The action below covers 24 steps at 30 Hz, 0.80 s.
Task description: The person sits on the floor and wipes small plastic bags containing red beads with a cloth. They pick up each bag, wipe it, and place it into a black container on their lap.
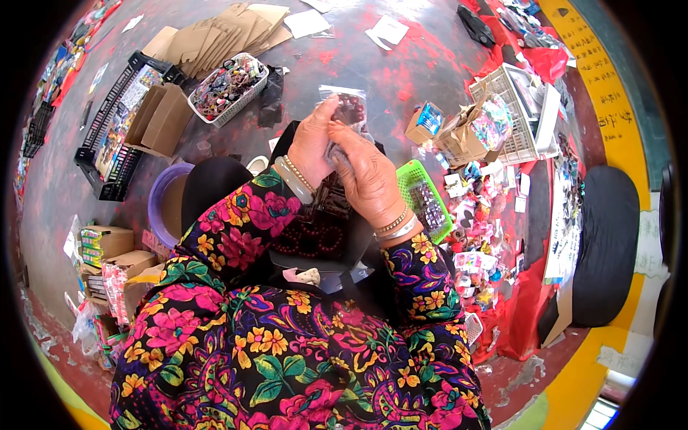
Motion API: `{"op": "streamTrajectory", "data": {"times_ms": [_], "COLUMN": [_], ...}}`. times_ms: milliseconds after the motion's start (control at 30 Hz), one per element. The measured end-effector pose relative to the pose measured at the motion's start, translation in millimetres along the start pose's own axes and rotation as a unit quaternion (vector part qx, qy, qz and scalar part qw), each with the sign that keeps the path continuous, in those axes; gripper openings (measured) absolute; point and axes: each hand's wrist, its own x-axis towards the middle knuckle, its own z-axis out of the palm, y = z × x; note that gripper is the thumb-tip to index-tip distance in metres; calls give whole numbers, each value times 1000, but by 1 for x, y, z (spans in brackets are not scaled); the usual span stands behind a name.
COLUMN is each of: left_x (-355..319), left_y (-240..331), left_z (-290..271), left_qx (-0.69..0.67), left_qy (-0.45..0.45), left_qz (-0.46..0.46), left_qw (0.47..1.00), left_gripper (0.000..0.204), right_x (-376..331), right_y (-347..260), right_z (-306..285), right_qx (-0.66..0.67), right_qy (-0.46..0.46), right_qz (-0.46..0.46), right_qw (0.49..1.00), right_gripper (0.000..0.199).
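My left hand and my right hand meet in front of me, fingers closed and pressed together. Between and beyond them a small clear plastic bag with dark red beads in it sticks out, gripped at its near part. Some crumpled greyish material shows between the palms, too covered to name. Below the hands, a dark tray rests at my lap, with dark red bead strings lying in it. Bracelets circle both wrists.
To the right stands a green basket of small packets, beside scattered small packaged goods. Ahead left are a white basket of hair ties, flattened cardboard, an open carton and a black crate. A purple basin sits left.
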Motion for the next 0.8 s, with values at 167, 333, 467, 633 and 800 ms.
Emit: {"op": "streamTrajectory", "data": {"times_ms": [167,333,467,633,800], "left_x": [1,-3,-12,-13,-14], "left_y": [5,21,37,35,22], "left_z": [4,21,35,34,35], "left_qx": [2,27,55,99,190], "left_qy": [14,-67,-101,-117,-124], "left_qz": [6,55,45,26,3], "left_qw": [1000,996,992,988,974], "left_gripper": [38,41,43,42,31], "right_x": [0,-1,-10,-17,-7], "right_y": [1,10,35,50,27], "right_z": [-4,-18,-34,-62,-55], "right_qx": [-72,-99,-71,302,332], "right_qy": [-16,36,103,169,72], "right_qz": [-34,79,208,378,449], "right_qw": [997,991,970,858,826], "right_gripper": [33,34,26,12,8]}}
